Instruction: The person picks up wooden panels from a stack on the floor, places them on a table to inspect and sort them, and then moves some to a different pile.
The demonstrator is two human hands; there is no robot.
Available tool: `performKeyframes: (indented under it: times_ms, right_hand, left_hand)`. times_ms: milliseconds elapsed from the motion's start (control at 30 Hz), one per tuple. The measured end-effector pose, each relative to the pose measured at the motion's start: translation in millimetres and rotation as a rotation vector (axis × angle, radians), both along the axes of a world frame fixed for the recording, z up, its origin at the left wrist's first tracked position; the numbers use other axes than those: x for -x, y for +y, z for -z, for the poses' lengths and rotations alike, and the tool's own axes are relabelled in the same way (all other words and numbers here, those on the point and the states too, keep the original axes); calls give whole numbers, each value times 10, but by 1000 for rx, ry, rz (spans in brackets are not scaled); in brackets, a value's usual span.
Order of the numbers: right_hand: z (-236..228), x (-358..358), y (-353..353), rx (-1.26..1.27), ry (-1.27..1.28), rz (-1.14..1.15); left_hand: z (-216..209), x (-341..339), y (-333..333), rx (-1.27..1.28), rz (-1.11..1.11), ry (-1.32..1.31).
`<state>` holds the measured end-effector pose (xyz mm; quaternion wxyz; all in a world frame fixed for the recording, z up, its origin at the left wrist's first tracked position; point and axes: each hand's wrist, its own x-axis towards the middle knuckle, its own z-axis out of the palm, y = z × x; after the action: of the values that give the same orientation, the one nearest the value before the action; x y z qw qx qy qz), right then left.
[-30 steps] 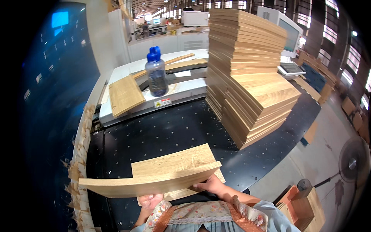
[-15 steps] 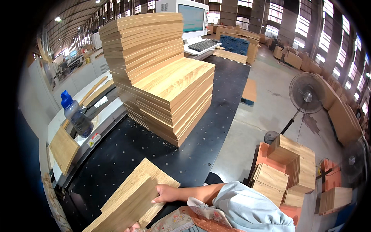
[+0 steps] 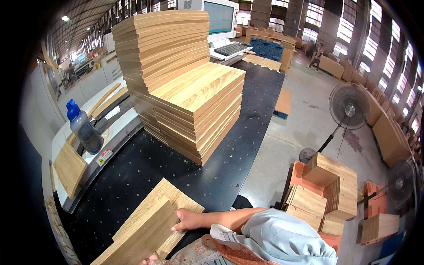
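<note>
A wood-grain board (image 3: 139,236) is tilted up on its long edge in front of me. My right hand (image 3: 185,219) is closed round its right end, thumb on the face towards me. At the bottom of the picture my left hand (image 3: 151,259), partly cut off, grips the board's lower edge. Under and behind it a second wood-grain board (image 3: 161,191) lies flat on the black table (image 3: 212,192). Farther off stands a tall, stepped stack of boards (image 3: 198,95), lower on its right side.
A blue-capped water bottle (image 3: 86,132) and a small board (image 3: 70,170) rest on the white machine ledge at left. A monitor and keyboard (image 3: 229,49) stand behind the stack. On the right are a standing fan (image 3: 349,108) and more board stacks (image 3: 309,201) on an orange pallet.
The held board has tilted slightly, showing more of its face, with both hands still on it. The whole view has shifted a little. A distant person has walked left.
</note>
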<state>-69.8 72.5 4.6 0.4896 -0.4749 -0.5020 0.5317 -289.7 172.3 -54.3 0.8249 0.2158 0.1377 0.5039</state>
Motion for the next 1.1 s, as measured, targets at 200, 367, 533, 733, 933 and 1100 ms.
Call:
performKeyframes:
  times_ms: [200,367,533,733,933,1100]
  right_hand:
    - [97,-8,28,-21,82,-38]
    - [119,8,14,-95,121,-28]
    - [77,34,0,-97,117,-9]
    - [-39,5,-35,-31,44,28]
    - [-52,45,16,52,-69,106]
    - [290,-13,221,150,-191,-8]
  left_hand:
    - [15,-25,11,9,10,4]
    - [28,-31,10,14,24,6]
    - [22,-7,4,15,40,1]
    - [-13,-64,-2,-4,76,-18]
    - [-8,40,-2,-28,75,-39]
    - [41,460,-54,-71,46,-40]
